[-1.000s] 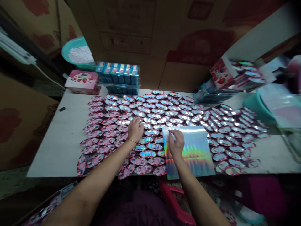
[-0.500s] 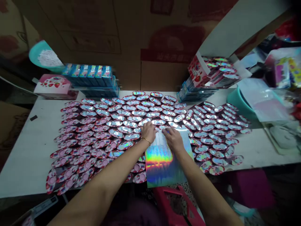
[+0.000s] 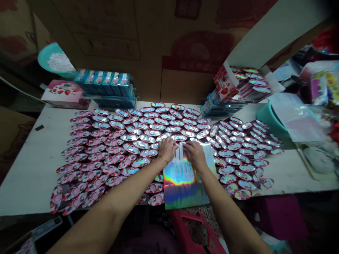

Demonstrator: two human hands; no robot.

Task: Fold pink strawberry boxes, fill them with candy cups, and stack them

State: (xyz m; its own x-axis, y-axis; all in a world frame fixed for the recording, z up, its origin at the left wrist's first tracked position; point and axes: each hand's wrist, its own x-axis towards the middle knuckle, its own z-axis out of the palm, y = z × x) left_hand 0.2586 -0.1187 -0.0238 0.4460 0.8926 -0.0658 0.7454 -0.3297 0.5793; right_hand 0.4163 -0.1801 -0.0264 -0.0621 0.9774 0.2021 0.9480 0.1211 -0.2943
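Note:
A shiny holographic sheet [image 3: 185, 192] lies over the small oval-topped containers at the table's front middle. My left hand [image 3: 166, 151] is at its upper left edge with fingers curled and pinched. My right hand [image 3: 195, 155] is at the upper right part, its fingers also bent together on the sheet. Between the hands, pale narrow strips [image 3: 181, 152] show near the sheet's top edge. What sits right under the fingertips is too small to make out. Rows of oval containers [image 3: 141, 162] surround both hands; many have silvery tops, while those at the left show pink round centres [image 3: 113, 159].
Blue boxes [image 3: 109, 84] stand in stacks at the back left, beside a pink strawberry box [image 3: 63, 92]. An open strawberry carton [image 3: 225, 83] rests on blue packs at the back right. Teal basins [image 3: 272, 121] flank the table [image 3: 23, 158]. A red stool [image 3: 182, 229] is below.
Both hands stay at the sheet's top with only slight finger movement. The pale strips between them show more clearly. The view has shifted a little, and the rainbow glare has changed.

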